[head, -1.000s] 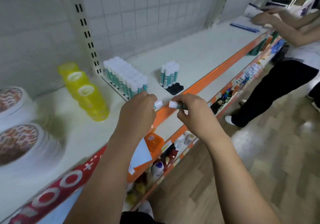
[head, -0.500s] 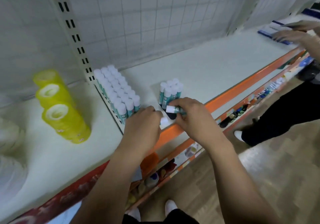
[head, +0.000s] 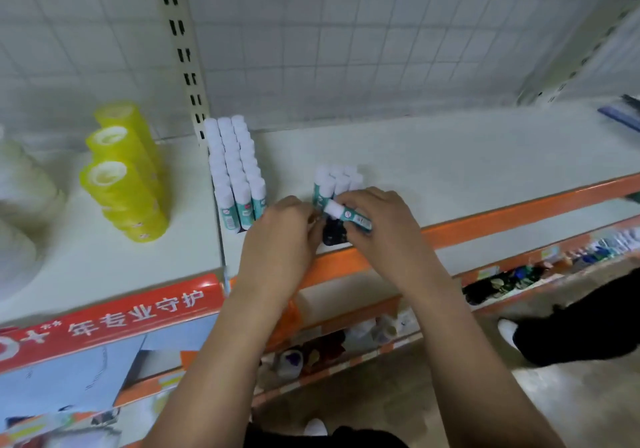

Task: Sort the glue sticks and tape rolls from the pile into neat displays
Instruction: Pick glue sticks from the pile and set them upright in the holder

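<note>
My right hand [head: 384,232] pinches a teal glue stick with a white cap [head: 346,216], which lies sideways over a small black tray [head: 334,236]. My left hand [head: 280,239] is next to it with fingers curled at the tray's left edge; the glue stick it holds is hidden behind them. A small cluster of upright glue sticks [head: 337,180] stands just behind both hands. Three tidy rows of glue sticks [head: 235,170] stand to the left. Stacked yellow tape rolls [head: 126,173] are further left on the white shelf [head: 450,156].
Pale tape rolls [head: 24,191] are blurred at the far left. The shelf's orange front edge [head: 502,212] runs right, with lower shelves of goods beneath. Another person's dark trouser leg and white shoe [head: 512,333] stand at the right on the floor.
Both hands moved forward from the shelf's front edge to the black tray and the small cluster. The view swung left and down; the other person's hands left the frame.
</note>
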Tool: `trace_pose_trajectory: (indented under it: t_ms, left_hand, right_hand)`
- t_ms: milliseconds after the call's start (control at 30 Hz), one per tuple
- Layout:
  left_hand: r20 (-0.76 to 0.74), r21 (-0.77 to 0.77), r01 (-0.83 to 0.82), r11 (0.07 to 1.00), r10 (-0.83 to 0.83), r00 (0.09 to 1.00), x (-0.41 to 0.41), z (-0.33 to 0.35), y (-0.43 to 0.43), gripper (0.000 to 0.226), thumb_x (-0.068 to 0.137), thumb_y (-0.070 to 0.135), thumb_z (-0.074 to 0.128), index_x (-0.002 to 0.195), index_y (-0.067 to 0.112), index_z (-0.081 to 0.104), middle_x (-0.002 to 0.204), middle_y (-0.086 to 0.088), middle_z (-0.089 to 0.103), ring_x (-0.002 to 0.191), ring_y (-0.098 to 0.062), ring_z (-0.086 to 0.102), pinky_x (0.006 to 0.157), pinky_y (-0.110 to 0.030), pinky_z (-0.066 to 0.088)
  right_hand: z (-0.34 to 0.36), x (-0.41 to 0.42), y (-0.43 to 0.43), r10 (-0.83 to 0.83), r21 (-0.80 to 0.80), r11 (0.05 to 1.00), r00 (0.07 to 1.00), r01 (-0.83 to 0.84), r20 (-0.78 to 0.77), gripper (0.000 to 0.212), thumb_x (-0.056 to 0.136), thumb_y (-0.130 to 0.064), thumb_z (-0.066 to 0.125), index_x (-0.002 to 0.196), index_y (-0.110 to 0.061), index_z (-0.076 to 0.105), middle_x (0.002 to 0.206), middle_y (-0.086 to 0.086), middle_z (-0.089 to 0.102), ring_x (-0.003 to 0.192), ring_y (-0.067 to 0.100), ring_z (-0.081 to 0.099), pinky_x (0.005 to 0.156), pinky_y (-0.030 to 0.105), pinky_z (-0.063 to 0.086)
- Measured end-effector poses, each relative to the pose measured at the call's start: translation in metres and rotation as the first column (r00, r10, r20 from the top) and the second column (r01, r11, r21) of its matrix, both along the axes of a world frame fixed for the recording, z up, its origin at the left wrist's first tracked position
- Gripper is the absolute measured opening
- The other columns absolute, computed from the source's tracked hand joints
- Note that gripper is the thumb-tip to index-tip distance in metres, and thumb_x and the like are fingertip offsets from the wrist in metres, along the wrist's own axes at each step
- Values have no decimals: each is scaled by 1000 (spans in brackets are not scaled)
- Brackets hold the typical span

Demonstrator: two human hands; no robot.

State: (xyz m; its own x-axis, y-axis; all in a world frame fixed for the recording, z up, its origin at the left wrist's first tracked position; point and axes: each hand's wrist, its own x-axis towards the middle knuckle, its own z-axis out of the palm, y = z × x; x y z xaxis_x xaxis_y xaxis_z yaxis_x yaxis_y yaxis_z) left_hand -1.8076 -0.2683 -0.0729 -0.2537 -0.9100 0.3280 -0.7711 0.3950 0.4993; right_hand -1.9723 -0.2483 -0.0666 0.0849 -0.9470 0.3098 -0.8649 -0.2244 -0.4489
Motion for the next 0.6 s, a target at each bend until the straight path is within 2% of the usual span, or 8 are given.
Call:
trace_pose_trajectory:
  t_ms: [100,200,300,400,600]
  left_hand:
    - [32,-20,-9,1000,10,999,-10,-2,4,17,89,25,62,102,17,71,97,-3,64,95,-28,59,74,-42,51]
    - [107,-26,32,999,-29,994,-19,-5,7,18,90,26,63,105,24,73,101,1,63,98,-25,56,76,-37,48]
    - [179,-37,44,998,-37,983,-26,-6,8,20,92,26,58,105,25,75,103,4,64,99,-24,51,79,-34,43]
    - [210,-17,59,998,-54,976,-29,-6,6,23,93,25,57,106,26,75,105,6,65,101,-23,50,84,-35,42]
    - [187,19,72,997,-74,980,-31,-7,3,21,90,20,60,101,22,77,101,3,64,98,-23,52,85,-36,41]
  right_hand:
    - [2,-10,-3,-17,-27,999,997,19,77,36,82,-8,68,113,-24,65,106,-6,68,92,20,55,82,29,43]
    - [2,-15,-6,1,-48,999,982,8,189,34,80,-7,70,110,-21,65,102,-4,67,83,7,57,81,25,50]
    - [-1,-16,-7,-5,-62,998,961,23,275,28,81,-6,71,106,-17,64,98,-3,66,82,10,62,80,28,55]
    - [-3,-17,-8,-38,-68,996,940,65,338,27,82,-7,71,104,-19,62,96,-8,65,84,5,64,80,23,56]
    - [-9,-14,-12,-100,-38,992,928,122,359,24,83,-8,72,104,-16,62,94,-7,66,85,7,65,81,26,56]
